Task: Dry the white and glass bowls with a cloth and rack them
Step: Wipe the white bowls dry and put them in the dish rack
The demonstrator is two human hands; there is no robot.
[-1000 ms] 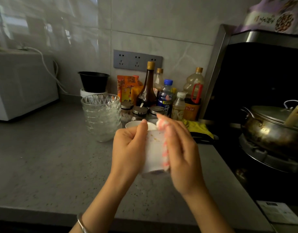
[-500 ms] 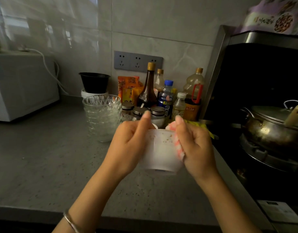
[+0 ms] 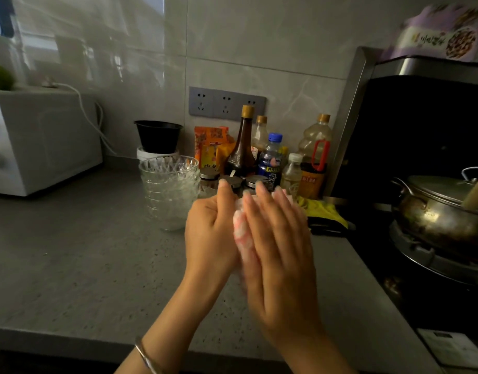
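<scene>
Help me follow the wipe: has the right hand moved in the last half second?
Yes. The right hand slid left toward the glass bowl stack, its fingers now flat over the cloth.

The right hand (image 3: pixel 278 252) is blurred, and the jars (image 3: pixel 232 182) behind it are partly hidden. The fingers of the left hand are covered by the back of that hand (image 3: pixel 211 233), so its grip cannot be told. Only a pink-and-white strip of the cloth (image 3: pixel 240 230) is seen between the hands, and whatever it wraps is concealed. The white appliance (image 3: pixel 30 147) is cut off by the left edge, the pot (image 3: pixel 443 220) by the right. Labels on the bottles (image 3: pixel 270 163) cannot be read.
</scene>
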